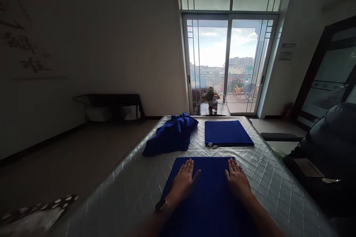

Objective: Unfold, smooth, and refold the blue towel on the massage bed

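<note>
A flat blue cloth piece (211, 196), perhaps folded, lies before me on a quilted silver-grey surface (119, 196). On its left side rests my left hand (184, 178), palm down with fingers stretched out. My right hand (237, 178) lies flat on the right side, fingers extended toward the far edge and thumb pointing inward. Neither hand grips anything. Farther off, to the right, sits a neat blue rectangle (229, 133) with small white tags on its near edge. A crumpled blue cloth (175, 133) is heaped at the far left.
Beyond the far edge stands a small table (210, 109) with a bottle (214, 103) and a potted plant (210, 96). A dark armchair (328, 155) is at the right. At lower left is a polka-dotted item (52, 203). A low black shelf (116, 100) stands against the wall.
</note>
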A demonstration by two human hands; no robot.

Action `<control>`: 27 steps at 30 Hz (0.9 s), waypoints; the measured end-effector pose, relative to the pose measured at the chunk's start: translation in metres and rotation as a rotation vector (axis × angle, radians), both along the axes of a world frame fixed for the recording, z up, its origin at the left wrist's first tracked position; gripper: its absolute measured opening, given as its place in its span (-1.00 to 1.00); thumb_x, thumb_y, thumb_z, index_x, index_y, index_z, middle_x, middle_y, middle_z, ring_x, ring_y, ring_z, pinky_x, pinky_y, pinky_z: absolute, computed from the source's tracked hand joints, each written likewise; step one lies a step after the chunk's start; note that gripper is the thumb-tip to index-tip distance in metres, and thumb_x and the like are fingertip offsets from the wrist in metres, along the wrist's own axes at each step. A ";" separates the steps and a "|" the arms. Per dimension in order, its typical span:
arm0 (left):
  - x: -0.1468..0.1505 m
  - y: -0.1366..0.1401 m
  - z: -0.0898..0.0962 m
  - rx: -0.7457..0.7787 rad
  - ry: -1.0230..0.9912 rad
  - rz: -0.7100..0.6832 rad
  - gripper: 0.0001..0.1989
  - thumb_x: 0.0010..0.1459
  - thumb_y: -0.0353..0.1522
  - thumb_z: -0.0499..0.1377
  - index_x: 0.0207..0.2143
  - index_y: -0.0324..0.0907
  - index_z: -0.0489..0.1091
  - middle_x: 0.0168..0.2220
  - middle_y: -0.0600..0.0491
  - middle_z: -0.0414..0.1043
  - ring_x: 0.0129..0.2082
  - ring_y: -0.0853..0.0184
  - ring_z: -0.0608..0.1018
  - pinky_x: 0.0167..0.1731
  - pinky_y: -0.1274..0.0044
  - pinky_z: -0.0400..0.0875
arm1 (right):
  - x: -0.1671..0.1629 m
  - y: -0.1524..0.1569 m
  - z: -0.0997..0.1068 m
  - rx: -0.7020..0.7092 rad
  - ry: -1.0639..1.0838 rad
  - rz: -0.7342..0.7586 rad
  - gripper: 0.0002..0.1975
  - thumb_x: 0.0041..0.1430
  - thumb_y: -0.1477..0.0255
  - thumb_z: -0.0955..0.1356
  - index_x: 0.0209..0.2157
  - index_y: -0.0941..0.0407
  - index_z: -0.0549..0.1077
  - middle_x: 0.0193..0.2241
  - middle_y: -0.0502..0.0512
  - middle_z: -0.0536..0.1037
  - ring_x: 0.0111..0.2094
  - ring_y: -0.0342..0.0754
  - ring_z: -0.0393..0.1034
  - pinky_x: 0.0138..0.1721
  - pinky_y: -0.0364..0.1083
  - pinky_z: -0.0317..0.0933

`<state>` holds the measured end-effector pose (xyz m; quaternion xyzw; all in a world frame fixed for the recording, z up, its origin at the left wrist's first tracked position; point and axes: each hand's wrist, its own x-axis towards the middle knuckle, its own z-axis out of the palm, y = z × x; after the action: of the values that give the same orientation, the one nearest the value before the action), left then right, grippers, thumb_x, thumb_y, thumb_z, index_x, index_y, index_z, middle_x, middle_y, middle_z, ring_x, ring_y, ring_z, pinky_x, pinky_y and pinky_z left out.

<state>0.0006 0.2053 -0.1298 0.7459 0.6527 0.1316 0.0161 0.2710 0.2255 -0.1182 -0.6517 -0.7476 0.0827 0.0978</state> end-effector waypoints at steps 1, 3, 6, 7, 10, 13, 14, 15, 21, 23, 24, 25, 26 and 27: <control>-0.016 -0.002 -0.001 0.004 0.009 0.030 -0.21 0.42 0.05 -0.27 0.42 -0.34 0.08 0.45 -0.22 0.02 0.45 0.05 0.11 0.38 0.16 0.10 | 0.000 0.000 -0.001 0.003 -0.006 0.003 -0.29 0.40 0.21 -0.01 0.44 0.28 -0.04 0.47 0.13 -0.10 0.49 -0.04 -0.33 0.45 0.04 -0.32; -0.039 -0.007 -0.004 0.015 0.016 0.071 -0.21 0.43 0.03 -0.28 0.41 -0.39 0.07 0.45 -0.25 0.01 0.45 0.05 0.11 0.39 0.18 0.09 | 0.001 0.001 -0.002 0.012 -0.021 0.006 -0.29 0.40 0.21 -0.02 0.44 0.28 -0.04 0.48 0.12 -0.10 0.49 -0.03 -0.32 0.45 0.04 -0.33; -0.052 -0.013 -0.006 0.033 0.010 0.100 -0.19 0.43 0.02 -0.30 0.41 -0.44 0.04 0.45 -0.28 0.00 0.45 0.07 0.10 0.39 0.21 0.07 | 0.001 0.001 -0.003 0.021 -0.043 0.005 -0.29 0.40 0.21 -0.02 0.45 0.28 -0.05 0.47 0.12 -0.09 0.49 -0.04 -0.31 0.45 0.04 -0.35; -0.053 -0.014 -0.006 0.038 0.007 0.102 -0.19 0.43 0.03 -0.31 0.41 -0.43 0.05 0.45 -0.27 0.00 0.45 0.07 0.10 0.38 0.21 0.08 | 0.001 0.002 -0.003 0.020 -0.051 0.006 -0.30 0.41 0.21 -0.02 0.45 0.28 -0.05 0.47 0.13 -0.09 0.49 -0.04 -0.30 0.45 0.04 -0.35; -0.051 -0.013 -0.008 0.049 -0.004 0.101 -0.17 0.42 0.06 -0.30 0.41 -0.40 0.07 0.45 -0.25 0.03 0.45 0.06 0.11 0.38 0.21 0.08 | 0.000 0.002 -0.003 0.020 -0.072 0.008 -0.30 0.41 0.22 -0.02 0.44 0.29 -0.06 0.47 0.15 -0.09 0.49 -0.03 -0.30 0.45 0.04 -0.34; -0.050 -0.012 -0.008 0.062 -0.021 0.091 -0.16 0.41 0.08 -0.28 0.42 -0.37 0.06 0.44 -0.25 0.03 0.45 0.05 0.11 0.38 0.19 0.09 | -0.001 0.002 -0.003 0.025 -0.081 0.003 -0.30 0.41 0.21 -0.02 0.44 0.29 -0.05 0.47 0.15 -0.07 0.48 -0.04 -0.30 0.45 0.04 -0.32; -0.050 -0.013 -0.007 0.058 -0.025 0.093 -0.16 0.40 0.09 -0.27 0.42 -0.38 0.05 0.44 -0.25 0.02 0.45 0.05 0.11 0.38 0.19 0.09 | -0.001 0.001 -0.003 0.027 -0.085 0.003 -0.30 0.41 0.21 -0.02 0.44 0.29 -0.05 0.47 0.15 -0.07 0.48 -0.04 -0.30 0.45 0.04 -0.31; -0.050 -0.013 -0.006 0.048 -0.027 0.097 -0.15 0.40 0.09 -0.28 0.42 -0.40 0.04 0.45 -0.26 0.01 0.45 0.05 0.10 0.38 0.19 0.08 | -0.002 0.001 -0.003 0.030 -0.090 0.005 -0.30 0.41 0.22 -0.03 0.44 0.29 -0.04 0.47 0.15 -0.07 0.48 -0.04 -0.30 0.45 0.04 -0.30; -0.049 -0.016 0.001 -0.009 -0.026 0.116 -0.13 0.40 0.09 -0.30 0.42 -0.42 0.01 0.46 -0.25 -0.08 0.46 0.08 0.03 0.40 0.24 0.05 | -0.004 -0.004 0.007 0.049 -0.136 0.025 -0.31 0.41 0.26 -0.03 0.43 0.34 -0.01 0.46 0.22 -0.02 0.48 0.00 -0.28 0.44 0.08 -0.28; -0.049 -0.016 0.001 -0.009 -0.024 0.119 -0.14 0.40 0.09 -0.28 0.42 -0.42 0.01 0.46 -0.25 -0.07 0.46 0.08 0.04 0.40 0.24 0.04 | -0.004 -0.007 0.011 0.063 -0.146 0.031 -0.32 0.41 0.26 -0.02 0.42 0.34 0.01 0.46 0.24 -0.01 0.48 0.02 -0.27 0.45 0.09 -0.30; -0.049 -0.016 0.001 -0.008 -0.025 0.119 -0.14 0.40 0.09 -0.28 0.42 -0.43 0.01 0.46 -0.26 -0.07 0.46 0.08 0.04 0.40 0.24 0.04 | -0.004 -0.010 0.013 0.069 -0.148 0.033 -0.32 0.41 0.25 -0.02 0.42 0.34 0.01 0.46 0.24 0.00 0.48 0.03 -0.26 0.45 0.09 -0.30; -0.049 -0.015 0.000 -0.004 -0.027 0.118 -0.13 0.40 0.09 -0.29 0.42 -0.44 0.01 0.46 -0.26 -0.07 0.46 0.08 0.04 0.40 0.24 0.04 | -0.003 -0.014 0.014 0.074 -0.149 0.036 -0.31 0.41 0.25 -0.01 0.42 0.34 0.01 0.46 0.24 -0.01 0.48 0.03 -0.26 0.45 0.09 -0.30; -0.049 -0.015 0.000 0.000 -0.029 0.116 -0.13 0.40 0.09 -0.29 0.42 -0.45 0.00 0.46 -0.27 -0.07 0.46 0.08 0.05 0.40 0.23 0.05 | -0.002 -0.017 0.014 0.078 -0.147 0.039 -0.31 0.41 0.24 -0.02 0.42 0.33 0.01 0.46 0.23 -0.02 0.48 0.03 -0.26 0.45 0.09 -0.29; -0.049 -0.015 -0.001 0.005 -0.031 0.113 -0.13 0.40 0.09 -0.29 0.42 -0.45 0.01 0.46 -0.27 -0.06 0.46 0.07 0.05 0.40 0.22 0.05 | -0.002 -0.021 0.013 0.079 -0.144 0.041 -0.31 0.42 0.24 -0.02 0.42 0.33 0.00 0.46 0.22 -0.03 0.48 0.02 -0.26 0.45 0.09 -0.28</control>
<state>-0.0487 0.1903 -0.1304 0.7058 0.6931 0.1455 0.0168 0.2693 0.2043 -0.1050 -0.6361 -0.7685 0.0082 0.0678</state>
